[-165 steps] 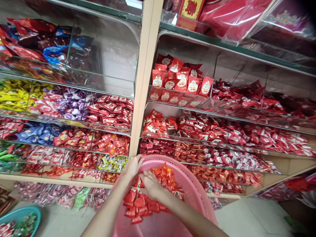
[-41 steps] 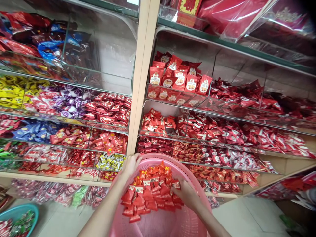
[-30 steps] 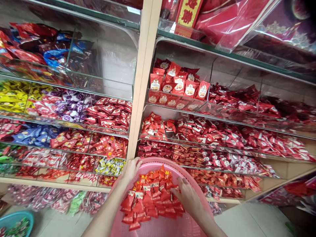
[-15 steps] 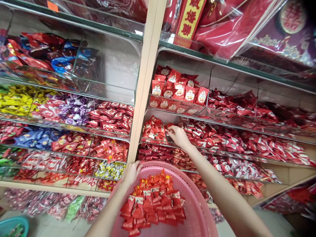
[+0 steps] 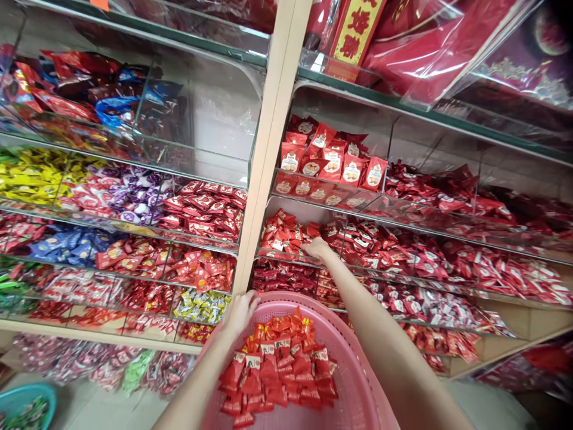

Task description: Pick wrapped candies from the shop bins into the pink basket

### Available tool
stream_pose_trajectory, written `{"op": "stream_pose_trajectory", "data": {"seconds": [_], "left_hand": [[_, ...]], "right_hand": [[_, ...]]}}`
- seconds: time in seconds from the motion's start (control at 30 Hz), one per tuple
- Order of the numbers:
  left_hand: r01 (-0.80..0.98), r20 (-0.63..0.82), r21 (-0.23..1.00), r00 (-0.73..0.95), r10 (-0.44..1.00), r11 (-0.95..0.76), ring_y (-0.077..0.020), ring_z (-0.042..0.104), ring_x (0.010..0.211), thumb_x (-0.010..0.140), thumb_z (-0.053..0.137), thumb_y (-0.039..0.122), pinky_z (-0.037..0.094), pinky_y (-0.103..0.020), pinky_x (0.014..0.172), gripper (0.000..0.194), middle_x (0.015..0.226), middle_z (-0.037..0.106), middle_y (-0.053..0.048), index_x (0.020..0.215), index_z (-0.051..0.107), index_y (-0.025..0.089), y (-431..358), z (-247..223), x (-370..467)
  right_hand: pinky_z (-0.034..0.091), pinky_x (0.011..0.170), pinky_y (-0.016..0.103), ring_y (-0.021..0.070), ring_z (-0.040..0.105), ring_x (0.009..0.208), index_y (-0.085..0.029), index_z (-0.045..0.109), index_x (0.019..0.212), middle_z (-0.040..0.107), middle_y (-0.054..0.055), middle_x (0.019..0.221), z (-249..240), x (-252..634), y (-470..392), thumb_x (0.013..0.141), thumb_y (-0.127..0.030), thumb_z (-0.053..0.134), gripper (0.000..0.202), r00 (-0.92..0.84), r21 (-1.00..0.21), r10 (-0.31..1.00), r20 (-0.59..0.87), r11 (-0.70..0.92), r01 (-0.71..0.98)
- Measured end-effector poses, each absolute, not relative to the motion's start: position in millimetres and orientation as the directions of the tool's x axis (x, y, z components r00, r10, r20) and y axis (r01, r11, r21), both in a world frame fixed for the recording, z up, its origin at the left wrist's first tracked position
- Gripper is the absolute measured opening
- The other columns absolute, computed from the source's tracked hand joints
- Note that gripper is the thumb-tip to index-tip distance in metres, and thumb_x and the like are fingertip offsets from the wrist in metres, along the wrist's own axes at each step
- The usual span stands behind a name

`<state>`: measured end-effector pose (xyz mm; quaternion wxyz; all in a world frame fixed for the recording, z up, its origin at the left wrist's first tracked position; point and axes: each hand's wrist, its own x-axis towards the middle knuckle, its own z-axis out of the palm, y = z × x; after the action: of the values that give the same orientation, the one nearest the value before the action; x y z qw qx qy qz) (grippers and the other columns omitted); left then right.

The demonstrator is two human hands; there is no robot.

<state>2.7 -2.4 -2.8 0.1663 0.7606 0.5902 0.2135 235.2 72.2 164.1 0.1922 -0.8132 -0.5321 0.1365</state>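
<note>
My left hand (image 5: 240, 312) is closed over the left rim of a round pink plastic basket (image 5: 358, 370), its fingers wrapped on the edge. Inside the basket lies a heap of red candy packets (image 5: 277, 373), some orange-red ones at the far side. My right hand (image 5: 317, 248) reaches past the basket into a shelf compartment, at the right side of a pile of red-and-white candy packets (image 5: 282, 233). Its fingers are bent down among the packets and mostly hidden, so whether they hold one cannot be made out.
Tiered shelves with clear dividers hold several kinds of wrapped sweets. A wooden upright (image 5: 271, 143) separates left and right shelves. Larger red packets (image 5: 333, 158) stand one tier above my right hand. A teal basin (image 5: 29, 406) stands on the floor at lower left, near bagged sweets (image 5: 163, 373).
My right hand has moved slightly down and deeper among the red packets, with its fingers now less visible. My left hand stays on the basket rim. The view has shifted slightly.
</note>
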Motion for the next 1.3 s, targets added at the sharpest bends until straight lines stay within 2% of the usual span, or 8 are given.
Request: {"op": "stream_pose_trajectory", "data": {"seconds": [0.17, 0.3, 0.37, 0.6, 0.83, 0.97, 1.17, 1.3], "left_hand": [[0.819, 0.152, 0.506, 0.223, 0.963, -0.27, -0.0184, 0.063, 0.085, 0.089, 0.034, 0.046, 0.037, -0.024, 0.065, 0.034, 0.092, 0.068, -0.004, 0.1, 0.059, 0.027, -2.8, -4.2, 1.6], [0.818, 0.143, 0.509, 0.228, 0.963, -0.269, -0.0174, 0.062, 0.085, 0.089, 0.034, 0.045, 0.038, -0.023, 0.066, 0.033, 0.094, 0.068, -0.004, 0.102, 0.059, 0.027, -4.0, -1.5, 1.5], [0.817, 0.139, 0.509, 0.232, 0.963, -0.27, -0.0173, 0.062, 0.085, 0.089, 0.035, 0.045, 0.037, -0.023, 0.066, 0.033, 0.095, 0.068, -0.004, 0.102, 0.059, 0.027, -4.3, 0.2, 2.1], [0.831, 0.102, 0.5, 0.223, 0.97, -0.243, -0.017, 0.062, 0.085, 0.089, 0.034, 0.046, 0.037, -0.023, 0.066, 0.035, 0.094, 0.068, -0.005, 0.103, 0.059, 0.026, -4.9, 2.8, 3.9], [0.831, 0.12, 0.495, 0.226, 0.967, -0.255, -0.0176, 0.062, 0.085, 0.089, 0.033, 0.047, 0.038, -0.023, 0.066, 0.036, 0.092, 0.068, -0.005, 0.103, 0.06, 0.026, -4.8, 2.1, 3.4], [0.832, 0.109, 0.498, 0.22, 0.969, -0.245, -0.0177, 0.062, 0.085, 0.089, 0.034, 0.046, 0.038, -0.023, 0.068, 0.036, 0.093, 0.068, -0.006, 0.104, 0.06, 0.026, -5.1, 2.7, 3.5], [0.82, 0.125, 0.508, 0.231, 0.965, -0.262, -0.0181, 0.062, 0.085, 0.089, 0.034, 0.048, 0.038, -0.023, 0.067, 0.036, 0.091, 0.068, -0.005, 0.103, 0.059, 0.027, -3.5, -0.7, 2.6], [0.819, 0.133, 0.509, 0.231, 0.964, -0.266, -0.0182, 0.062, 0.086, 0.089, 0.033, 0.049, 0.038, -0.023, 0.067, 0.036, 0.09, 0.068, -0.005, 0.103, 0.059, 0.028, -2.3, -3.3, 2.5]], "right_hand": [[0.043, 0.048, 0.024, 0.0132, 0.055, 0.05, -0.012, 0.059, 0.073, 0.06, 0.005, 0.057, 167.8, 233.8, 68.8, 0.071, -0.042, 0.065, 0.031, 0.395, -0.578, 0.911, -0.119, -0.387, 0.718], [0.039, 0.041, 0.022, 0.0083, 0.042, 0.038, -0.014, 0.055, 0.061, 0.051, 0.0, 0.044, 172.2, 233.6, 64.1, 0.077, -0.039, 0.06, 0.031, 0.368, -0.632, 0.909, -0.195, -0.403, 0.662], [0.039, 0.041, 0.022, 0.0085, 0.042, 0.038, -0.014, 0.055, 0.061, 0.05, -0.001, 0.044, 172.4, 235.0, 64.3, 0.077, -0.038, 0.06, 0.029, 0.368, -0.636, 0.907, -0.205, -0.409, 0.654], [0.043, 0.045, 0.024, 0.0178, 0.059, 0.054, -0.012, 0.06, 0.075, 0.061, 0.005, 0.055, 161.8, 235.5, 76.4, 0.062, -0.027, 0.073, 0.023, 0.414, -0.593, 0.886, -0.211, -0.452, 0.666], [0.043, 0.038, 0.02, 0.0157, 0.06, 0.045, -0.01, 0.056, 0.081, 0.062, 0.004, 0.052, 165.7, 223.8, 69.0, 0.072, -0.023, 0.067, 0.019, 0.36, -0.697, 0.891, -0.278, -0.445, 0.562], [0.044, 0.038, 0.019, 0.0145, 0.06, 0.043, -0.009, 0.053, 0.083, 0.062, 0.005, 0.051, 171.6, 223.7, 62.9, 0.071, -0.017, 0.066, 0.019, 0.346, -0.747, 0.891, -0.295, -0.441, 0.498], [0.044, 0.038, 0.019, 0.0133, 0.056, 0.039, -0.012, 0.053, 0.068, 0.056, 0.003, 0.042, 172.3, 228.3, 62.5, 0.071, -0.015, 0.06, 0.008, 0.353, -0.811, 0.91, -0.22, -0.371, 0.451], [0.041, 0.042, 0.02, 0.0139, 0.057, 0.043, -0.016, 0.05, 0.058, 0.051, -0.002, 0.04, 169.8, 231.3, 61.7, 0.069, -0.018, 0.059, 0.014, 0.366, -0.847, 0.927, -0.083, -0.259, 0.464]]}}
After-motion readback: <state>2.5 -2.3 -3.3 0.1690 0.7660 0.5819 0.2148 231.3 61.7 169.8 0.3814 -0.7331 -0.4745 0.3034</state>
